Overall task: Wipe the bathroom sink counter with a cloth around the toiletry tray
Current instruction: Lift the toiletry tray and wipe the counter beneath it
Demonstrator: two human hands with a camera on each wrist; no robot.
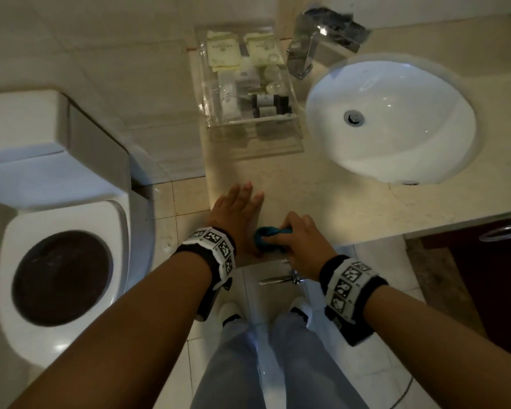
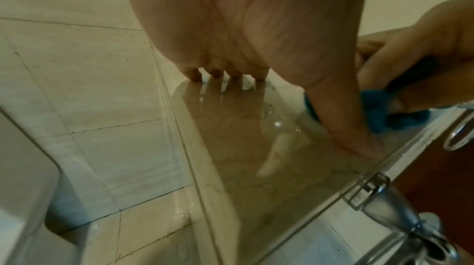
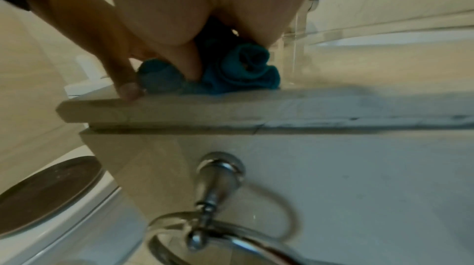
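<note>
A beige stone bench (image 1: pixel 322 202) carries a clear toiletry tray (image 1: pixel 248 93) well behind the hands, beside the white sink (image 1: pixel 396 122). From the head view, the left hand (image 1: pixel 236 214) lies flat, fingers straight, on the near corner. The right hand (image 1: pixel 301 240) grips a bunched teal cloth (image 3: pixel 241 74) on the front edge. Only the right wrist view shows a chrome towel ring (image 3: pixel 212 218) below.
</note>
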